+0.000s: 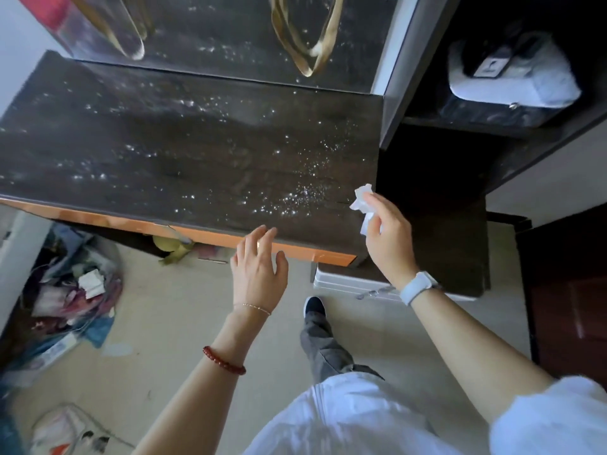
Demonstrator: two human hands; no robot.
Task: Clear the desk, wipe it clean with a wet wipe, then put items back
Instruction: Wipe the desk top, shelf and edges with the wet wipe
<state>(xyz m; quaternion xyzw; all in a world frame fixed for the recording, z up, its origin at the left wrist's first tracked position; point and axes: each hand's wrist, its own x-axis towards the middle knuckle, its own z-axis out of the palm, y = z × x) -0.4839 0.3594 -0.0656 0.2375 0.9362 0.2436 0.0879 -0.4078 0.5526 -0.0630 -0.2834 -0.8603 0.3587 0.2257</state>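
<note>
The dark wooden desk (184, 149) fills the upper left, its top bare and speckled with bright wet droplets. My right hand (387, 231) grips a crumpled white wet wipe (363, 200) just above the desk's right front corner. My left hand (259, 267) hovers with fingers spread and relaxed in front of the desk's orange front edge (210, 236), its fingertips over the edge and holding nothing.
A dark shelf unit (437, 178) stands right of the desk, with a white and black bag (512, 73) on an upper shelf. A pile of bags and clutter (69, 290) lies on the floor at left. A white box (354, 284) sits under the shelf. My foot (314, 307) is on the tile floor.
</note>
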